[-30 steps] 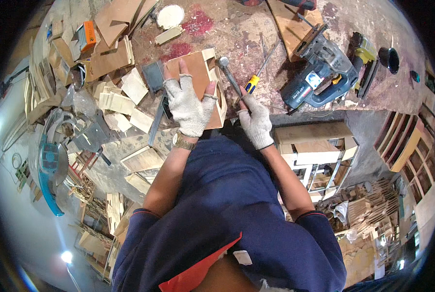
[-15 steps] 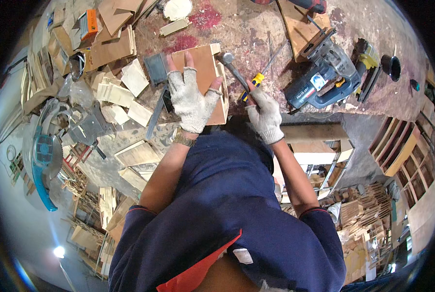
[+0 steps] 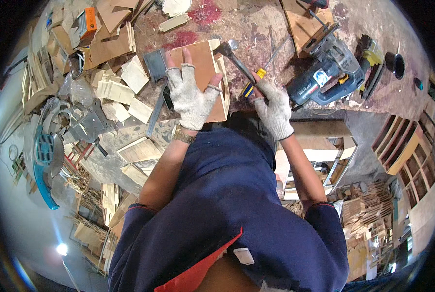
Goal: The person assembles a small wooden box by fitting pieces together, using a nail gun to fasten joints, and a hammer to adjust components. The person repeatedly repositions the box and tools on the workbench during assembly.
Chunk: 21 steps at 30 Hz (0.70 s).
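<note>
My left hand [image 3: 190, 100], in a white fingerless glove, lies with spread fingers on a brown wooden box-like piece [image 3: 205, 63] with pale edge strips. In my right hand [image 3: 276, 109], gloved the same way, is a hammer [image 3: 241, 65]. Its metal head is just right of the wooden piece's upper right corner. Whether the head touches the piece I cannot tell. A screwdriver [image 3: 249, 89] with a yellow and blue handle lies on the worktable behind the hammer handle, close to my right fingers. A dark grey plate [image 3: 155, 64] sits left of my left fingertips.
To the right, a blue-grey jigsaw [image 3: 319, 80] rests beside a yellow-and-black tool [image 3: 369, 61] and a dark round cup [image 3: 395, 64]. Plywood offcuts [image 3: 117, 90] and an orange box [image 3: 87, 23] crowd the left. A teal power saw [image 3: 46, 151] stands further left.
My right hand has shifted slightly right and up, and the hammer's head has turned and sits a little higher. My left hand stays on the wooden piece.
</note>
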Tool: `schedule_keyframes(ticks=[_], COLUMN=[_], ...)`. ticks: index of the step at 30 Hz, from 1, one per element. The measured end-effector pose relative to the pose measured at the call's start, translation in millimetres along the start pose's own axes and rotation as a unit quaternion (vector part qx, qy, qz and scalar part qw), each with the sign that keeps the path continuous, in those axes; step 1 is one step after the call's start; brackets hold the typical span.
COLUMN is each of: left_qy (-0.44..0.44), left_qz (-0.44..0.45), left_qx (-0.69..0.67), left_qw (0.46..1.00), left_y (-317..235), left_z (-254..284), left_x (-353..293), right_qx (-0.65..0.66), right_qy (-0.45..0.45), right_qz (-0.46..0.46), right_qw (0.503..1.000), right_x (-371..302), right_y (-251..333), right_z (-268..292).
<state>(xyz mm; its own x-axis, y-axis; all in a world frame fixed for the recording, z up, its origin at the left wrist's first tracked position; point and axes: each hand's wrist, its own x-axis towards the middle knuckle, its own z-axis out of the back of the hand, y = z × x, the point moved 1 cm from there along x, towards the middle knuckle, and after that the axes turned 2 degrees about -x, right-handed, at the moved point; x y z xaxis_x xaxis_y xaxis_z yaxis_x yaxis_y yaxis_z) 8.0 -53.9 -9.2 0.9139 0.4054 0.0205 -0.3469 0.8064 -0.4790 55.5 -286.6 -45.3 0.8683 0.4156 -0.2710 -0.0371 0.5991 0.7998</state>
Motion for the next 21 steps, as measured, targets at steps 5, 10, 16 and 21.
schedule_keyframes(ticks=[5, 10, 16, 21], left_qy=[0.000, 0.006, -0.002, -0.012], left_qz=[-0.011, -0.008, -0.011, -0.015], left_qx=[0.000, 0.010, 0.014, -0.002], left_qw=[1.000, 1.000, 1.000, 1.000], left_y=[1, 1, 3, 5], left_z=[-1, 0, -1, -2], left_x=[3, 2, -1, 0], right_qx=[-0.077, -0.002, 0.053, -0.004], right_qy=[0.054, -0.034, -0.049, -0.012], right_qz=[-0.031, 0.001, 0.007, -0.052], right_qw=[0.995, 0.999, 0.997, 0.999], right_x=[-4, -9, -11, -6], right_y=[-4, -1, 3, 2], right_z=[-7, -15, -13, -19])
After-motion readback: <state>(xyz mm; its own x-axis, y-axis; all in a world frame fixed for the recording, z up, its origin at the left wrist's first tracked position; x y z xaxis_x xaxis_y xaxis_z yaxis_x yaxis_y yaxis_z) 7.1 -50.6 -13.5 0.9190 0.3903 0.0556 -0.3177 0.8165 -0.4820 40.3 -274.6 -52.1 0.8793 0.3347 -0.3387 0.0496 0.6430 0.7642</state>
